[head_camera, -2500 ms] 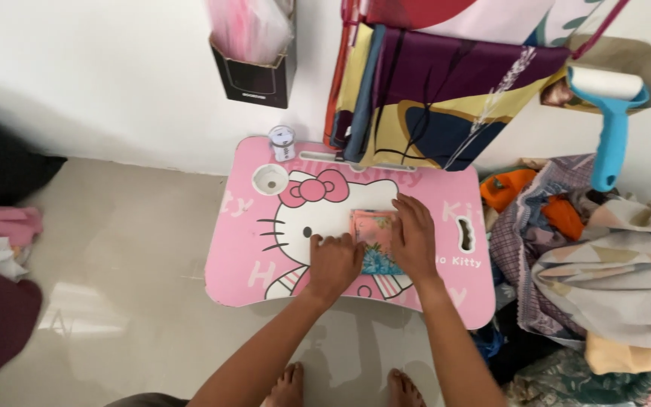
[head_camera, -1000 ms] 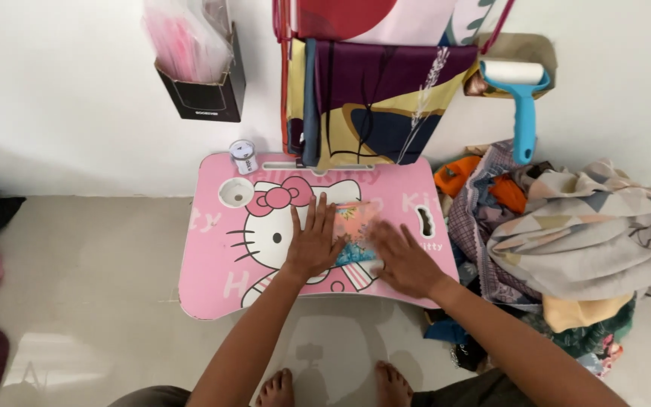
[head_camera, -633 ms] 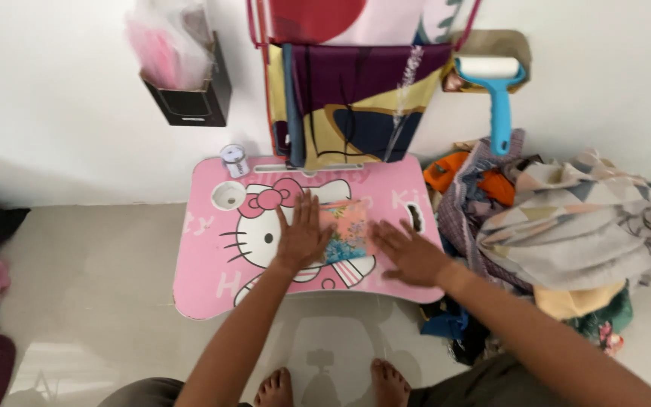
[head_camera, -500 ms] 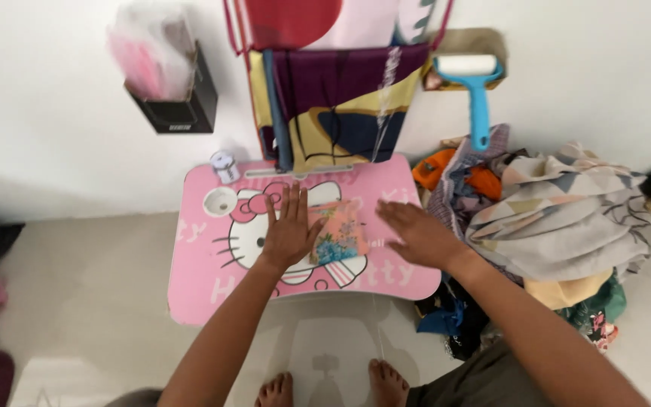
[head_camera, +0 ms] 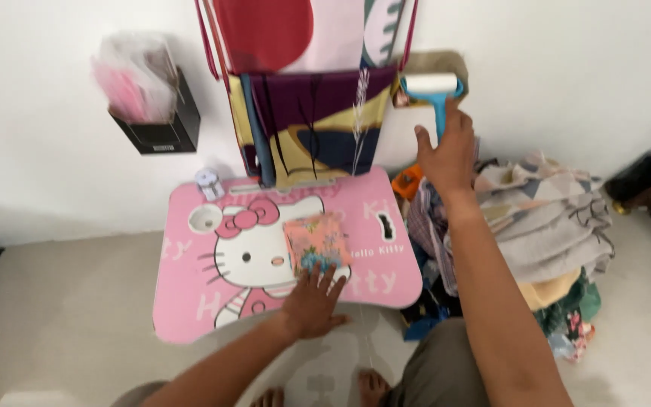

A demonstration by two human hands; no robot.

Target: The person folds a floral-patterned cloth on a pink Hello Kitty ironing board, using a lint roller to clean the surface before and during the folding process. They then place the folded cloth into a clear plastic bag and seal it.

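A small folded cloth (head_camera: 315,240), orange-pink with a blue patch, lies on a pink cartoon-cat lap table (head_camera: 205,294). My left hand (head_camera: 313,303) rests flat on the table's near edge, fingers spread, with the fingertips touching the cloth's near end. My right hand (head_camera: 446,151) is raised to the right of the table, against the wall. Its fingers wrap the blue handle of a lint roller (head_camera: 431,84), whose white roll sticks out above the hand.
A heap of mixed clothes (head_camera: 544,218) lies right of the table. Folded fabrics hang on a rack (head_camera: 310,128) behind it. A black wall holder with plastic bags (head_camera: 148,113) is at left. A small tape roll (head_camera: 209,181) sits at the table's far-left corner.
My right hand left the table and rose to the lint roller at the wall. My left hand slid back to the cloth's near end. The view shifted.
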